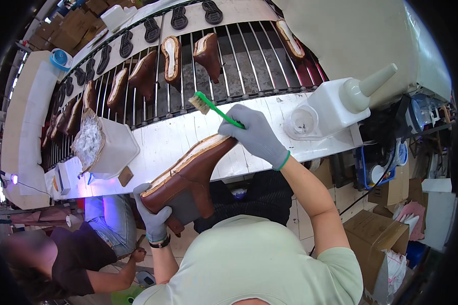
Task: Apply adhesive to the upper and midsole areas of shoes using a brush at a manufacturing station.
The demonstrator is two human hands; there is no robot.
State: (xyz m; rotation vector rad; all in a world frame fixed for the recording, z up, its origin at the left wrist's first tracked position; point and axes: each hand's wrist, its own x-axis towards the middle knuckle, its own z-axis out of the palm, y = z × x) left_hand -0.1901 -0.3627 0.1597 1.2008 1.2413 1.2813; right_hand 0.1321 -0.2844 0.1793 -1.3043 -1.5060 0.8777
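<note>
A brown leather boot (208, 168) without an outsole is tilted in front of me, its pale underside facing up. My left hand (155, 216), in a grey glove, grips one end of it from below. In my right hand (254, 133), also gloved, is a green-handled brush (215, 110), its bristles pointing away from me and clear of the boot. That hand's lower side meets the far end of the boot. Right of it stand a white squeeze bottle (336, 104) with a long nozzle and a small clear cup (304, 121) on the white bench (198, 129).
Beyond the bench, a roller rack (239, 56) carries several brown boots, one of them (171, 58) sole-up. Black outsoles (179, 18) line the white shelf behind. A white bin (118, 150) holds crumpled material. A seated person (68, 249) is at left; cardboard boxes (374, 239) stand at right.
</note>
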